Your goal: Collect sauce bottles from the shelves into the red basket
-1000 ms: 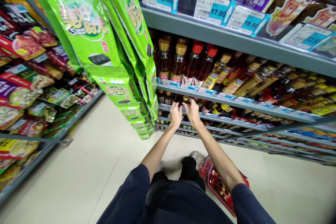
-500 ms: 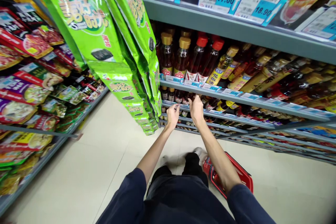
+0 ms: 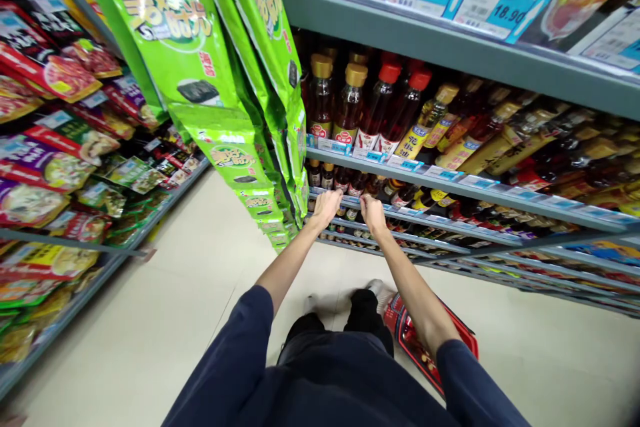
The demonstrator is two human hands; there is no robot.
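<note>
Both hands are at the front edge of a lower shelf (image 3: 425, 219), side by side with a small gap. My left hand (image 3: 326, 209) is closed, its fingers curled against the price-label strip. My right hand (image 3: 373, 215) is also closed, with thumb and fingers pressed together at the same strip. Whatever the fingertips grip is hidden or too small to name. Just behind the hands stand small dark bottles (image 3: 342, 179) with pale labels. On the shelf above are gold-capped bottles (image 3: 351, 103) and red-capped bottles (image 3: 380, 107).
Green seaweed snack packs (image 3: 170, 20) hang in a long strip at my left. A red shopping basket (image 3: 467, 340) sits on the floor by my right foot. Packaged foods (image 3: 55, 160) fill the left shelf. A thick upper shelf edge (image 3: 400, 30) juts out above.
My left hand has risen to the shelf edge and its fingers have curled in. My right hand has lowered slightly to the label strip, fingers closed. The view has shifted a little.
</note>
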